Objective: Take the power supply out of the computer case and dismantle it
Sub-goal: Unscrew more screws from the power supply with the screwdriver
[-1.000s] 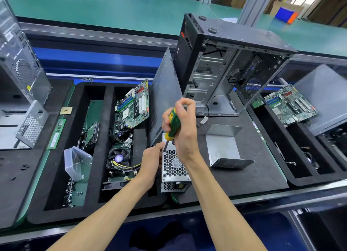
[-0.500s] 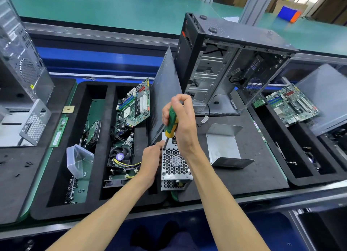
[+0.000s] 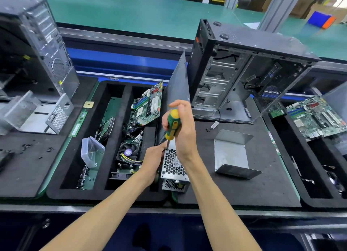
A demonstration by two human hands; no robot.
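Now you are driving a screwdriver (image 3: 173, 124) into the power supply (image 3: 173, 166).
Your right hand (image 3: 185, 130) is gripping its handle; your left hand (image 3: 154, 161) is clasping the unit's left side near the mat's (image 3: 244, 190) front edge.

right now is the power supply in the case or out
Out. The power supply lies on the black mat in front of the open computer case, under the screwdriver.

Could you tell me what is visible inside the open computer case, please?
Inside the computer case, bare metal drive bays and some loose black cables show; no power supply is visible. The far corner is too dark to tell.
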